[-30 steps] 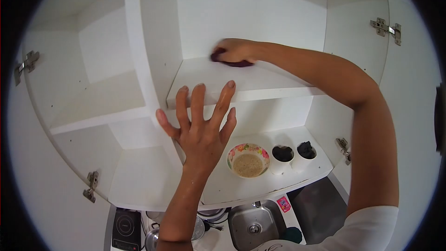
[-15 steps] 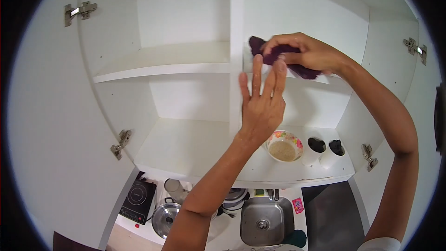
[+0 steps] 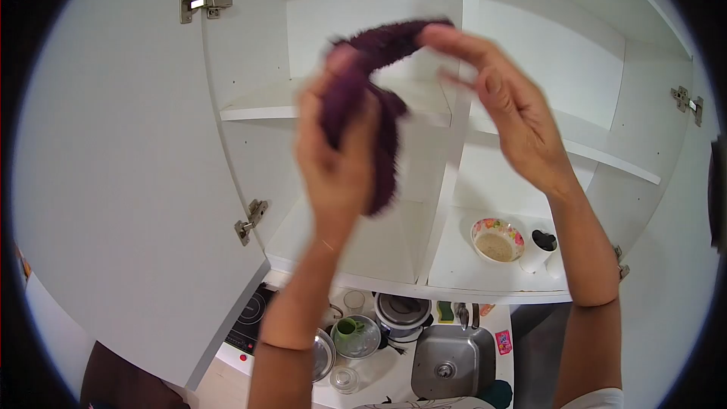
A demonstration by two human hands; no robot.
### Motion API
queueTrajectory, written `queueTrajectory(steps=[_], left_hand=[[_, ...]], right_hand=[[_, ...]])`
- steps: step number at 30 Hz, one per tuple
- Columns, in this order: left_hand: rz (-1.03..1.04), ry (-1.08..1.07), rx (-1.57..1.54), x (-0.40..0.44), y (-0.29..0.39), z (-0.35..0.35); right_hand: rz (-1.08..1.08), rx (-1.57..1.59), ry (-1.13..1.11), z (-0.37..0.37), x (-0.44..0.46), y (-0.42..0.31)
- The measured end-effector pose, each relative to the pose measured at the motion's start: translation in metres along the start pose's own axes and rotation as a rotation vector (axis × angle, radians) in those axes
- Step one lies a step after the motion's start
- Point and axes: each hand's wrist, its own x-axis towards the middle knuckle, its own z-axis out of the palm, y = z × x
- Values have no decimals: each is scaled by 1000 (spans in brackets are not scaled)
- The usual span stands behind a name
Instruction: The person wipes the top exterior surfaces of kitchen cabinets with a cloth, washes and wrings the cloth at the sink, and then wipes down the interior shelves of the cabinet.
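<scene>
A dark purple cloth [image 3: 385, 159] is lifted in front of the open white cabinet [image 3: 363, 117]. My left hand [image 3: 337, 136] has its fingers wrapped round the cloth, which hangs down beside it; the hand is blurred by motion. Higher and to the right, my right hand [image 3: 511, 98] reaches toward the upper end of the cloth. Its fingertips meet that end, with the thumb held apart; whether they pinch it is hard to tell.
On the lower right shelf stand a flowered bowl [image 3: 497, 241] and white cups [image 3: 535, 259] with dark contents. Open doors [image 3: 144, 167] flank the cabinet. Below are a sink [image 3: 454, 360], a rice cooker [image 3: 403, 310], pots, glass jars and an induction cooker [image 3: 254, 318].
The view has shifted left. The purple cloth has come off the upper right shelf and moved left. My left hand has taken hold of it, and my right hand's grasp has loosened.
</scene>
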Motion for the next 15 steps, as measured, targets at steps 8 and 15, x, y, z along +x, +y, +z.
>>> queueTrajectory(steps=[8, 15], left_hand=[[-190, -564, 471, 139, -66, 10], [-208, -1268, 765, 122, -147, 49]], right_hand=[[-187, -648, 494, -19, -2, 80], [-90, -634, 474, -6, -7, 92]])
